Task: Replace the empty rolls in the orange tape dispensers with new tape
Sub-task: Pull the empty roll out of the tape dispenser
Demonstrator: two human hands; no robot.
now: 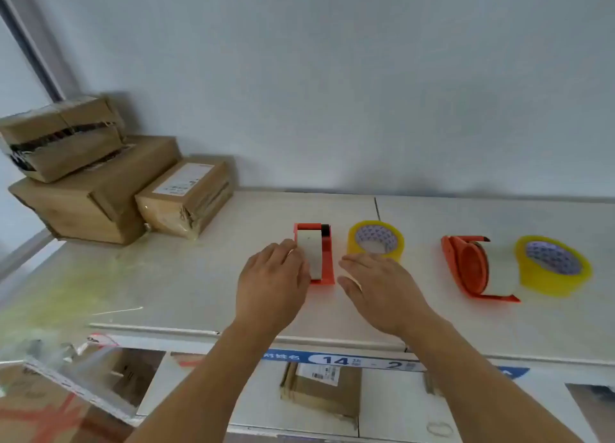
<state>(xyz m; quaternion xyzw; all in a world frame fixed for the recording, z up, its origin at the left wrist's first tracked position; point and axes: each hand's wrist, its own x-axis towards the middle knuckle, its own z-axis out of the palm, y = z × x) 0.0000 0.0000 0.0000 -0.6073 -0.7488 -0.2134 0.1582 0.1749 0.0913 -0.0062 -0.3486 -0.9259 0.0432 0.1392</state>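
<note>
Orange tape dispenser (314,253) stands on the white bench (199,276), a yellow tape roll (376,239) just beside it. Below, a blue label (366,361) reads "14" and "2". Left hand (271,286) touches the dispenser, fingers loose and open. Right hand (379,289) hovers open, holding nothing.

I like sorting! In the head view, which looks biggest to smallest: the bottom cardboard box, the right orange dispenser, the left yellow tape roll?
1. Bottom cardboard box
2. Right orange dispenser
3. Left yellow tape roll, partly hidden by the right hand
</note>
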